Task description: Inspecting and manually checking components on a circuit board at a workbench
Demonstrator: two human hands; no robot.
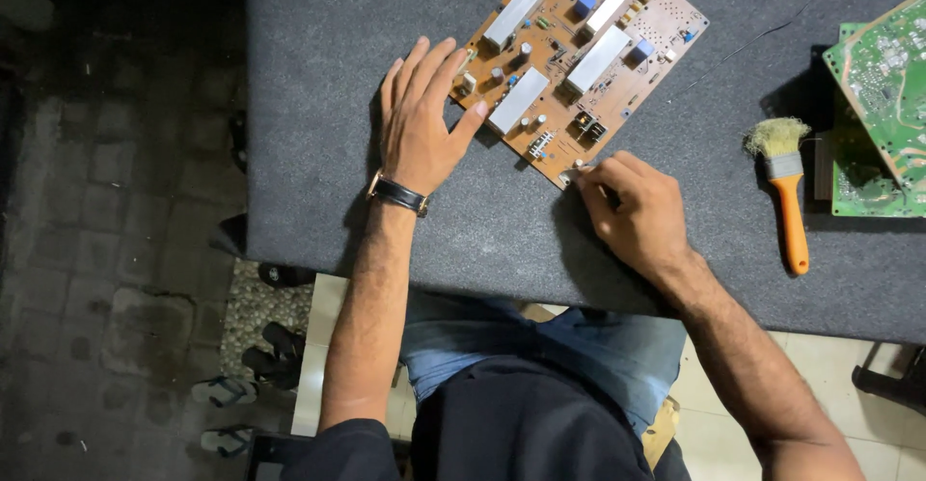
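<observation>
A brown circuit board [579, 56] with white heat sinks and blue parts lies tilted on the dark grey table [318, 153]. My left hand [420, 119], a black watch on its wrist, lies flat and open at the board's left edge, the fingertips touching that edge. My right hand [637, 211] has its fingers curled, pinching the board's near corner.
A paintbrush [786, 187] with an orange handle lies to the right of my right hand. Green circuit boards [883, 85] are stacked at the right edge. Thin wires cross the table's far right. Sandals [241, 384] rest on the floor at the lower left.
</observation>
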